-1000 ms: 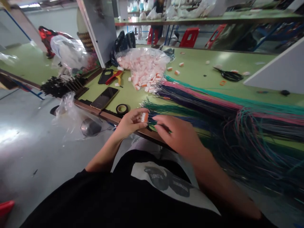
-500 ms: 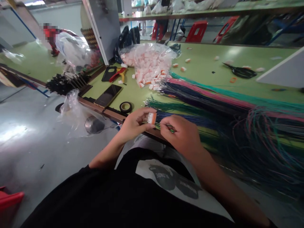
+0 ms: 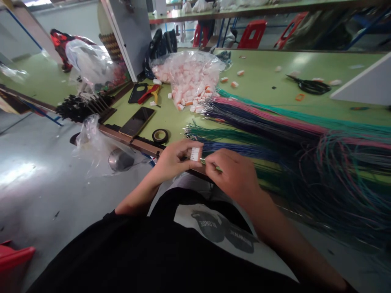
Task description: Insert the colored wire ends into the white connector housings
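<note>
My left hand [image 3: 176,160] pinches a small white and orange connector housing [image 3: 195,154] between thumb and fingers, over the table's front edge. Close on its right, my right hand [image 3: 229,169] is closed with thumb and forefinger together on a thin green wire [image 3: 203,161]. The wire's end is at the orange side of the housing; whether it sits inside a slot I cannot tell. Just behind the hands lie a bundle of blue wires [image 3: 238,149] and a bundle of dark green wires [image 3: 214,132], their metal-tipped ends pointing left.
A clear bag of white and orange housings [image 3: 194,75] lies behind the wires. Pink wires [image 3: 269,115] stretch rightward. Left are a roll of black tape [image 3: 160,136], a phone [image 3: 137,121] and red-yellow pliers [image 3: 149,94]. Black scissors [image 3: 311,86] rest at the back right.
My right hand has closed its fingertips and brought the wire up to the housing. My left hand has turned the housing slightly, showing more of its white face. The camera view has shifted a little.
</note>
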{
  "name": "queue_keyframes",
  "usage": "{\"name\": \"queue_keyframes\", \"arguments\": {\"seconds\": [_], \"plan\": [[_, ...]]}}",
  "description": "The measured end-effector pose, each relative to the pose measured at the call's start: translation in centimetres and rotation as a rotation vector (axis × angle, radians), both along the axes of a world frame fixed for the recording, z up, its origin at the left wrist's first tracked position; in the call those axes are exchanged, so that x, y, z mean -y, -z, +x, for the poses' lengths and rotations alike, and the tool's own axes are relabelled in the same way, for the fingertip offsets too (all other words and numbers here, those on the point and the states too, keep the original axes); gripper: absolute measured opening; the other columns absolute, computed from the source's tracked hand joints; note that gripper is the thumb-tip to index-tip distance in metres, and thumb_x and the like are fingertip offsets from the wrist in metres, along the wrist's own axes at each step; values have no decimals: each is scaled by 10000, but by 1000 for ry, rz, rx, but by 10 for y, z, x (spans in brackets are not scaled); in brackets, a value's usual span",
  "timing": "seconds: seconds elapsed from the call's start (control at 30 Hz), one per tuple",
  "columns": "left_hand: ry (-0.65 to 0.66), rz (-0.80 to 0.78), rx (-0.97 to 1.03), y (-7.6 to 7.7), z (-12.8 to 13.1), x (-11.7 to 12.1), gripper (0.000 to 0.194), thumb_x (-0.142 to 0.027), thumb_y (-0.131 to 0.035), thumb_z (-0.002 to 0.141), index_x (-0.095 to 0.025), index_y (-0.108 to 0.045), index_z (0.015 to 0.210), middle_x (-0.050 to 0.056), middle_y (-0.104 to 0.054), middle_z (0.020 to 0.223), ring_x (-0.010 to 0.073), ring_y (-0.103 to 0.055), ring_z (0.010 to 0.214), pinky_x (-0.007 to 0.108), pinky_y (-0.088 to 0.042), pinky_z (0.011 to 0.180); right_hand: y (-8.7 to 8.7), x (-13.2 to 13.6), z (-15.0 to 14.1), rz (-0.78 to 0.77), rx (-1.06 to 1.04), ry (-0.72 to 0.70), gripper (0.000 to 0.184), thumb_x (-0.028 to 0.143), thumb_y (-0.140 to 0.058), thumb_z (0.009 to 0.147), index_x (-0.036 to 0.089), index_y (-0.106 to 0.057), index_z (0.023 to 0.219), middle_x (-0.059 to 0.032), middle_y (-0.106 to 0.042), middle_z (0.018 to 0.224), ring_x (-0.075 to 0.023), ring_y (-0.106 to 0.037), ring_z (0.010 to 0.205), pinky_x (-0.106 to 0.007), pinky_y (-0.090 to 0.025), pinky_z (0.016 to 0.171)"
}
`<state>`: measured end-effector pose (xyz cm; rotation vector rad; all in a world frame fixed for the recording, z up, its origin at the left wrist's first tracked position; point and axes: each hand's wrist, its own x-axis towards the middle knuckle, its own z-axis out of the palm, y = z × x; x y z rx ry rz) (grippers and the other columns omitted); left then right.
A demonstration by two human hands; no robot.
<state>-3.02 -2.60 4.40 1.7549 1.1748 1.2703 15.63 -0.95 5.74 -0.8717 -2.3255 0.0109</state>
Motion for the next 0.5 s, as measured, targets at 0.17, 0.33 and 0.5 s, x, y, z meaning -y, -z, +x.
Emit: {"name": "queue_keyframes", "arguments": {"seconds": [0.17,0.33,0.5], "plan": [[54,54,-37,2,-1,-4,349,-376,-816,683,-201,-756,979,74,-736,959,193,-669,869,288,-540,738,0,0,0,-84,5,-58,278,161,-434,870,212,-531,615,-5,-564,590,-125,-483,591,-273,-334,578],[39,19,-100,0,-2,-3,354,-396,-788,718,-191,-757,1005,72,-725,929,168,-654,791,259,-524,667,-6,0,5,-306,-109,-48,158,179,-508,844,215,-593,717,7,-606,660,-112,-493,585,-250,-350,572],[41,30,-82,3,1,1,310,-344,-790,713,-190,-753,979,69,-722,935,170,-662,821,259,-532,675,1,2,5,-310,-174,-74,186,141,-501,811,200,-548,641,19,-555,614,-96,-464,574,-231,-341,575]]}}
